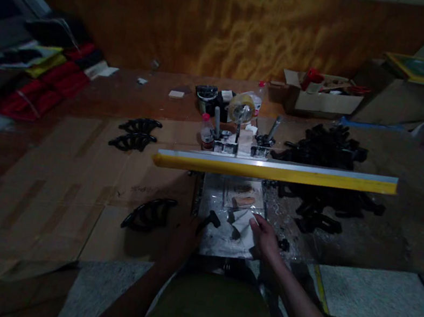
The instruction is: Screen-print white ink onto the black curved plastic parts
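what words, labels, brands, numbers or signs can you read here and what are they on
No text is clear enough to quote.
Cardboard sheet: a line of handwriting, too small and blurred to read.
Nearer red-capped bottle: label too dark and blurred to read.
Farther red-capped bottle: markings too small to read.
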Demonstrator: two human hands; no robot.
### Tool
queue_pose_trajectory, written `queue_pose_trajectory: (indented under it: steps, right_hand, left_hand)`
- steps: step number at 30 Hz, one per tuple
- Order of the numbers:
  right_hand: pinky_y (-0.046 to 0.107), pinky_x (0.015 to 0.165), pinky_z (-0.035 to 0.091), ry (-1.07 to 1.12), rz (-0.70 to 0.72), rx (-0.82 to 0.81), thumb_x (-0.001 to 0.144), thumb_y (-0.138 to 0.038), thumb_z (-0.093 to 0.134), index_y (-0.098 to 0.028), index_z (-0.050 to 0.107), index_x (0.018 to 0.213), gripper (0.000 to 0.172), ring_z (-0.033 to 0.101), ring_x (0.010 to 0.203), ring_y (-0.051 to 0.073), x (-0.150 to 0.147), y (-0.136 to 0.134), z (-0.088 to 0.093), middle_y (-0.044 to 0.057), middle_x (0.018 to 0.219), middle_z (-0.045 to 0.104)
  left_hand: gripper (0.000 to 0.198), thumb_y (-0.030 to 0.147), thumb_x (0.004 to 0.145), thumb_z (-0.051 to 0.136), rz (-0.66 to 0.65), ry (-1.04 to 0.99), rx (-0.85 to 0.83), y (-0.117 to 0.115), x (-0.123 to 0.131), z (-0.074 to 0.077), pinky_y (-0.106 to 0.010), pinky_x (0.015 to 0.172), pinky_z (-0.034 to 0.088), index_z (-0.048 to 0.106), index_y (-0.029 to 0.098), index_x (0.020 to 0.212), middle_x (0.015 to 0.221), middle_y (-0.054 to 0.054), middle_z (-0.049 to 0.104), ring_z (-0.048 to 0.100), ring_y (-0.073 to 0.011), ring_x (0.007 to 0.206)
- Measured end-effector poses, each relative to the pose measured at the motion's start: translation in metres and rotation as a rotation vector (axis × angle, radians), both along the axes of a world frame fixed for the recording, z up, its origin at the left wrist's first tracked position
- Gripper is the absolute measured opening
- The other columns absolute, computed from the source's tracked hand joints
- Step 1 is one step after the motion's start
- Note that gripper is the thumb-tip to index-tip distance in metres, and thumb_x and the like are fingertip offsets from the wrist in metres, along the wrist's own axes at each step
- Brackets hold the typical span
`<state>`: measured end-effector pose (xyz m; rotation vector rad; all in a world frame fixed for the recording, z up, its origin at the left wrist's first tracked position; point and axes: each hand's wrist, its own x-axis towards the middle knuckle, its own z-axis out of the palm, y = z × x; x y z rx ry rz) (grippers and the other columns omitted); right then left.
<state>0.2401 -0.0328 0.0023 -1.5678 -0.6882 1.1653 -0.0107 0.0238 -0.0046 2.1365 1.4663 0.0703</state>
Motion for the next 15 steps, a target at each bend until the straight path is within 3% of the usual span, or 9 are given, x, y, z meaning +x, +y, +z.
queue_pose_trajectory:
  steps: [4,9,12,15]
  right_hand:
    - [0.026,0.056,0.042,0.142,0.068,-0.019,0.071,-0.060,0.070,-0.018,0.071,0.090,0.046,0.058,0.062,0.017,0.022,0.000,0.000,0.001,0.073,0.070]
    - [0.027,0.059,0.045,0.267,-0.013,0.003,0.067,-0.057,0.076,-0.019,0.071,0.095,0.047,0.063,0.066,0.018,0.098,0.015,-0.008,0.003,0.081,0.073]
    - [0.027,0.061,0.048,0.278,-0.116,0.061,0.064,-0.050,0.078,-0.019,0.070,0.097,0.047,0.065,0.068,0.019,0.152,0.047,-0.019,0.004,0.083,0.074]
    - [0.028,0.061,0.050,0.264,-0.184,0.128,0.064,-0.048,0.076,-0.018,0.068,0.099,0.047,0.066,0.069,0.020,0.191,0.104,-0.026,0.004,0.083,0.074]
  left_hand:
    - [0.032,0.034,0.094,0.045,0.087,0.047,-0.013,-0.001,0.005,0.006,-0.037,0.089,0.049,0.064,0.017,0.114,0.115,-0.013,0.069,0.066,-0.0263,0.103]
    - [0.035,0.041,0.089,0.047,0.353,-0.013,-0.029,-0.013,0.018,-0.003,-0.038,0.089,0.050,0.065,0.017,0.108,0.107,-0.012,0.073,0.068,-0.0273,0.104]
    - [0.041,0.050,0.084,0.048,0.491,-0.110,-0.061,-0.026,0.034,-0.009,-0.037,0.084,0.053,0.064,0.018,0.103,0.106,-0.012,0.074,0.069,-0.0284,0.101]
    - [0.039,0.052,0.079,0.051,0.602,-0.142,-0.099,-0.036,0.053,-0.007,-0.037,0.080,0.055,0.065,0.020,0.097,0.101,-0.010,0.076,0.071,-0.0296,0.098]
